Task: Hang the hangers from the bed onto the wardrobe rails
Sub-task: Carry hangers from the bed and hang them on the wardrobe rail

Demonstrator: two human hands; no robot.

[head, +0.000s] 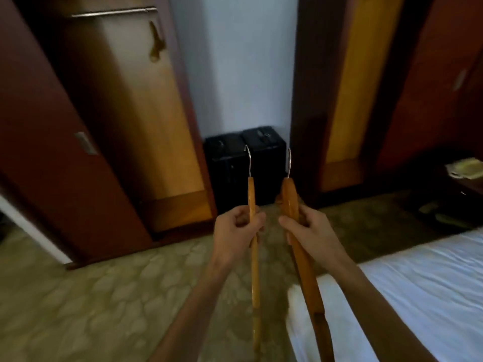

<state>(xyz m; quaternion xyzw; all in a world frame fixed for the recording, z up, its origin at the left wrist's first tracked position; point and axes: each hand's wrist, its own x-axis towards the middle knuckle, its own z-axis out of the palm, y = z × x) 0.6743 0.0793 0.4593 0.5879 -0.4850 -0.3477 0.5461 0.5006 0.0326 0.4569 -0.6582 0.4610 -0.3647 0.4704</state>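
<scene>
The left hand [236,227] grips one wooden hanger [254,257] and the right hand [307,229] grips another wooden hanger [300,257], hooks up, above the carpet beside the bed [431,283]. Best to carry both to the open wardrobe's rail [112,12], turn each hook toward it and seat one at a time. No writing is legible.

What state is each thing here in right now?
Left hand: grips the left hanger.
Right hand: grips the right hanger.
Left hanger: held, hook up.
Right hanger: held, hook up.
Wardrobe rail: bare where visible.
Left wardrobe: open.
</scene>
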